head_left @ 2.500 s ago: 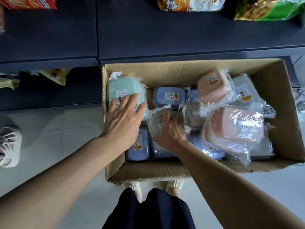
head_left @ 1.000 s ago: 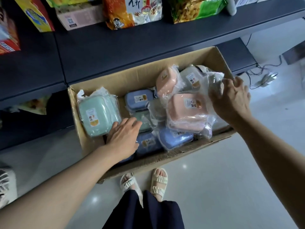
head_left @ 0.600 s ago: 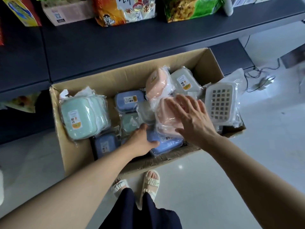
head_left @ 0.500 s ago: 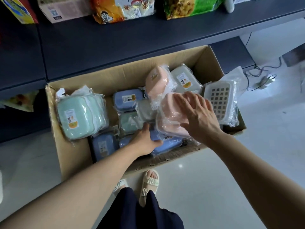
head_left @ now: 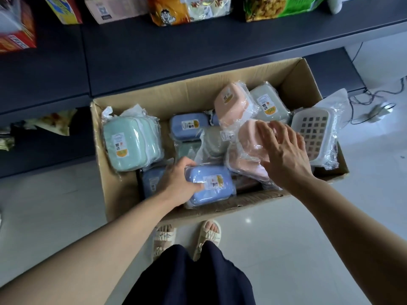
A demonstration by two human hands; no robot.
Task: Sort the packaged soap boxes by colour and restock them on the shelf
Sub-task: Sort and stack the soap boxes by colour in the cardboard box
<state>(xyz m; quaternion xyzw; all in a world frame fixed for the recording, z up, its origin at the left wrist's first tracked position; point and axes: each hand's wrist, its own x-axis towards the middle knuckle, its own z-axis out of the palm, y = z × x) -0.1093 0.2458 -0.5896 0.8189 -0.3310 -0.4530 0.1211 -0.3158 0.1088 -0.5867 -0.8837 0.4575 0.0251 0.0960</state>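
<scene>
Now her left hand point(head_left: 176, 183) grips a blue soap box point(head_left: 211, 186) — right hand point(head_left: 284, 155), fingers spread, presses the pink packs point(head_left: 246, 150) — slippery wrap could slide.

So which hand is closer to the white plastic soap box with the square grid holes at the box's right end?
Right. The right hand lies just beside the white grid-holed soap box, fingers spread over a pink wrapped one. The left hand grips a blue wrapped soap box farther away.

Bare arms, dark skirt point(head_left: 189, 276), cream strappy sandals point(head_left: 209, 233).
</scene>
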